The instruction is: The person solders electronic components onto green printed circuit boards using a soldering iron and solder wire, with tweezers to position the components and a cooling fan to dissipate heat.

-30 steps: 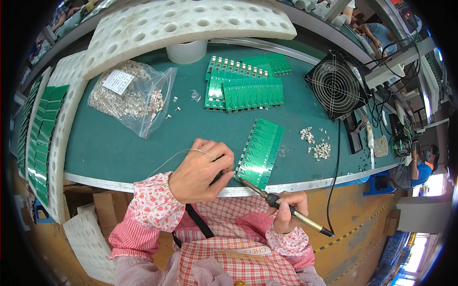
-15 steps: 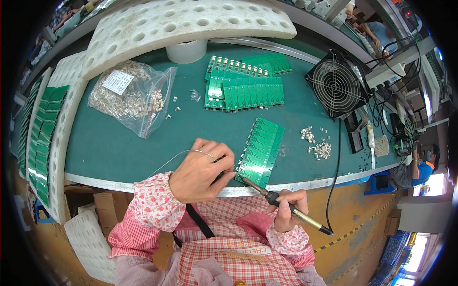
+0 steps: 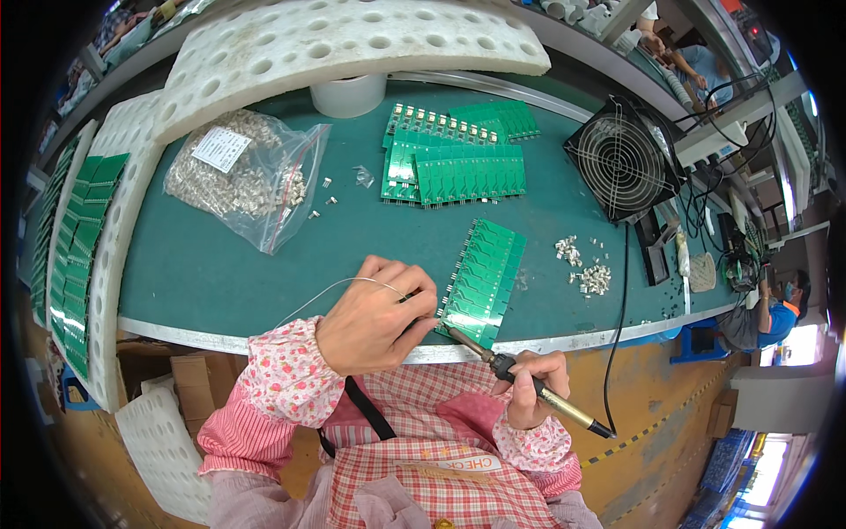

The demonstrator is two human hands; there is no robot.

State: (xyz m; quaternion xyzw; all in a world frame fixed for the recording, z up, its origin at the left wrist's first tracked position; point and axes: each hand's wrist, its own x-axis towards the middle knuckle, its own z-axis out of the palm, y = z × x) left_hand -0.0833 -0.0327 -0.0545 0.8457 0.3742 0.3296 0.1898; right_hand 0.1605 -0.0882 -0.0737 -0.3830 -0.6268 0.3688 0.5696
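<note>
A green circuit board panel [image 3: 483, 280] lies near the table's front edge, with a row of pins along its left side. My right hand [image 3: 531, 388] grips a soldering iron [image 3: 555, 398], whose tip meets the panel's lower left corner. Beside that corner, my left hand [image 3: 381, 313] pinches a thin solder wire [image 3: 328, 287], which loops back over the knuckles to the left. The wire's end is hidden by the fingertips, close to the iron's tip.
Behind the panel sit stacked green boards [image 3: 467, 167]. A bag of small connectors [image 3: 238, 172] lies at left; loose connectors [image 3: 592, 278] are at right, near a black fan [image 3: 624, 159]. White foam sheets [image 3: 352, 44] border the back and left. The iron's cable [image 3: 624, 326] crosses the front edge.
The view has shifted very slightly. Both hands, the soldering iron and the board keep nearly the same places.
</note>
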